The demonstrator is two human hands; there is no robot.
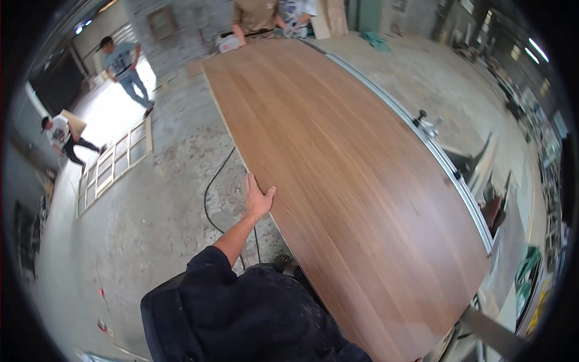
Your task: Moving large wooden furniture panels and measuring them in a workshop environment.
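Note:
A large wood-grain panel (338,175) stretches from beside my body to the far end of the view. My left hand (259,200) grips its left edge, with the thumb resting on the top face and the fingers along the side. A silver metal rail (398,102) runs along the panel's right edge, and a clamp-like fitting with a black knob (427,125) sits on it. Out of sight is my right hand. At the far end a person in a brown shirt (256,15) has a hand at the panel's edge.
Another person (295,12) stands beside the brown shirt. On the left, one person (123,66) walks and another (63,136) carries a board. A pale grid frame (117,160) lies on the floor, and a black cable (207,196) loops under the panel. Scraps crowd the right side.

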